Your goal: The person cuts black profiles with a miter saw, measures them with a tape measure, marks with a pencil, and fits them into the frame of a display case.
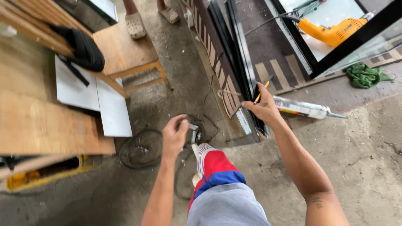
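Dark framed panels (234,62) leaning on concrete floor (360,155), right hand (263,108) hovering beside them, grip pinching orange pencil (261,98). Left hand (175,136) clenching around small metal tool (193,133). Sealant tube (303,108) lying just behind.

Your arms bare, no sleeves; small tattoo on right forearm (317,202). Your shorts (222,188) grey with red, blue, white panels.

One yellow drill (331,31), one caulking gun (303,108), one pencil (261,97), one green rag (365,75), two sandalled feet (135,25).
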